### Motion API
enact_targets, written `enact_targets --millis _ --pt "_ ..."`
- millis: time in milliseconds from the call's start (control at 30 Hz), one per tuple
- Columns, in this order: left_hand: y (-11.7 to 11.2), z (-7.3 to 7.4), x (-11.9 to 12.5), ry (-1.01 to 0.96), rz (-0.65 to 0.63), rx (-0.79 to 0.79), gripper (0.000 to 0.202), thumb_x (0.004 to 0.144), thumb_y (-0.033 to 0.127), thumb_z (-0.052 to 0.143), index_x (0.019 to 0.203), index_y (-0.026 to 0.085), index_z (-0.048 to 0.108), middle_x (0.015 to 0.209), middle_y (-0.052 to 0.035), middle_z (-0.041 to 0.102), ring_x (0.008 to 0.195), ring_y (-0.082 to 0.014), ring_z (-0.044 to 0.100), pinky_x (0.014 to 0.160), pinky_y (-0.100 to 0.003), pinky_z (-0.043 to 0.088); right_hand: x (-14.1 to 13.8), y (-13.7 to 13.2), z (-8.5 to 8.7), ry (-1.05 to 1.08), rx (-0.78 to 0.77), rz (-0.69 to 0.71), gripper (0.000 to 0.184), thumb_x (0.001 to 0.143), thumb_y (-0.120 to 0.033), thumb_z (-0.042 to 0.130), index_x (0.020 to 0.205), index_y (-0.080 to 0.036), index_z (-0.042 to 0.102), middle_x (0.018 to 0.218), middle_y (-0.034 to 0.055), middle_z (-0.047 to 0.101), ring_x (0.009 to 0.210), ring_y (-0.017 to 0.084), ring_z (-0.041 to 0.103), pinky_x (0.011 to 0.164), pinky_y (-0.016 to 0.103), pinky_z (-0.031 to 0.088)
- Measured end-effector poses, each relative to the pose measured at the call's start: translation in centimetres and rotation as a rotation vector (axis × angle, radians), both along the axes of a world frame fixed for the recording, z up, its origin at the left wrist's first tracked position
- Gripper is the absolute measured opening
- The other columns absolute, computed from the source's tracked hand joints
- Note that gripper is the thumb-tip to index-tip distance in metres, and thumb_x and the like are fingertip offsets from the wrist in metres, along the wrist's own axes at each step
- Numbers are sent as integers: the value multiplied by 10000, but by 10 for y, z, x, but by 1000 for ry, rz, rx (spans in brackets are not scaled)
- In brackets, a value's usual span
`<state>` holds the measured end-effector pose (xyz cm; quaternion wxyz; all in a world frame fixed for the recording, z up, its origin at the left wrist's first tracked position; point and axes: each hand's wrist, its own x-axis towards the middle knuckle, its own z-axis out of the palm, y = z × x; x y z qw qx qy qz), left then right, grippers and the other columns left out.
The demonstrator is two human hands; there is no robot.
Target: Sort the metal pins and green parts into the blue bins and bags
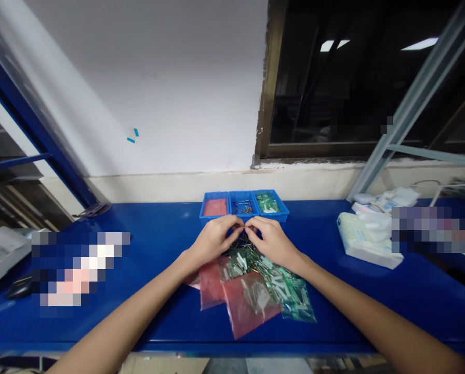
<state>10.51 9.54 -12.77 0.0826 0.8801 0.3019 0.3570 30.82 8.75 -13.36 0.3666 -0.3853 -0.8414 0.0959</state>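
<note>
My left hand (215, 238) and my right hand (271, 240) meet above the middle of the table, fingertips nearly touching. Both are closed in a pinch on a thin metal piece (244, 226), too small to identify surely. Beneath them is a heap of thin dark metal pieces (244, 242) that look like screws, partly hidden by my fingers. Green bags (292, 291) with white and metal pieces inside lie nearer me, beside red bags (236, 317). Just beyond my hands stand three joined blue bins (229, 208), holding red bags, loose screw-like pieces and green bags.
Everything rests on a blue table (158, 291) against a wall. A pack of wipes or tissues (367, 244) lies at the right, with white items behind it. At the left are a white box (6, 254), a black object (20, 287) and a blurred-out patch. Metal posts rise on both sides.
</note>
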Motion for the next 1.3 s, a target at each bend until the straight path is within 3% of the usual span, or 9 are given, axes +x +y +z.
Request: enact_targets --millis 333,533,767,900,1100,1200,1300 --pt "1 -3 -1 56 63 100 133 982 225 524 1020 169 639 947 -68 679 883 -187 621 808 -335 517 -1 -3 5 43 7 20 164 961 -150 506 888 -199 645 854 23 674 796 165 619 746 282 446" --pt "2 -4 -1 -63 52 31 237 973 202 534 1190 179 628 980 -53 704 854 -157 654 784 -305 533 -1 0 0 29 -20 -34 158 962 -160 512 879 -193 643 851 25 684 794 172 619 747 291 441" --pt "1 -4 4 -207 18 -136 115 964 249 593 1001 179 676 918 -18 743 824 -140 694 715 -251 529 -2 3 -6 -41 -48 -32 124 973 -187 529 931 -186 646 883 38 682 845 186 624 766 298 446" --pt "1 -3 5 -220 50 -142 122 959 262 605 976 180 694 893 -14 748 797 -137 695 691 -244 519 2 2 -6 -79 9 -39 199 1005 -185 473 959 -183 666 915 51 694 869 191 618 807 311 455" --pt "8 4 -4 -237 145 -110 214 960 275 556 1100 167 677 935 -49 743 769 -140 683 600 -221 493 9 21 13 -301 283 -234 313 1016 -192 392 965 -140 696 967 120 686 973 262 526 872 384 444" --pt "13 8 -11 -200 164 -100 212 951 264 539 1069 162 684 903 -46 738 724 -132 659 622 -229 487 7 43 27 -408 279 -286 286 1004 -218 430 1001 -115 697 1008 147 676 1005 277 520 896 403 436" --pt "16 15 -18 -105 113 -155 205 944 251 534 1043 155 685 878 -42 731 711 -127 640 671 -244 481 4 48 34 -413 261 -278 260 984 -238 486 1087 -100 680 1086 167 659 1061 290 523 920 418 439"
